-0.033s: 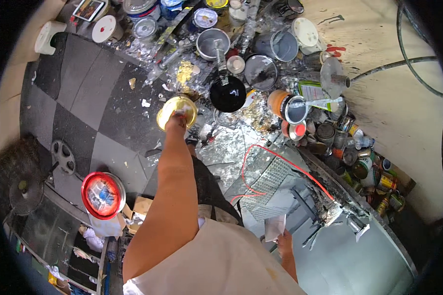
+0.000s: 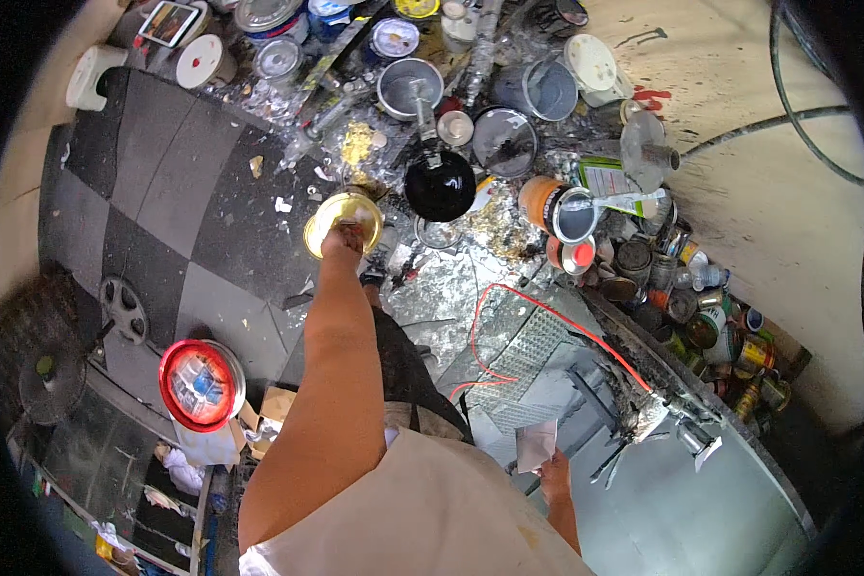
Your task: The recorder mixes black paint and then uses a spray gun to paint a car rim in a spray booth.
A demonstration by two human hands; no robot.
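My left arm stretches forward, and my left hand (image 2: 342,242) is closed over the near rim of a round, shallow gold-coloured tin lid (image 2: 359,209). Some of its fingers are hidden, and a whitish patch shows inside the lid. Just right of it stands a pot of glossy black paint (image 2: 440,187), with a paint-coated stick leaning across its far rim. Low on the right, my right hand (image 2: 554,473) is closed on the edge of a pale, folded sheet of paper (image 2: 537,445). That sheet is above a grey panel (image 2: 662,509).
Paint tubs (image 2: 410,88) and an orange-sided can (image 2: 551,208) crowd the messy floor ahead. A red-rimmed bucket (image 2: 200,384) stands at left, near a pedestal fan (image 2: 53,389). A red cord (image 2: 576,322) crosses a metal plate; used cans (image 2: 706,328) pile at right.
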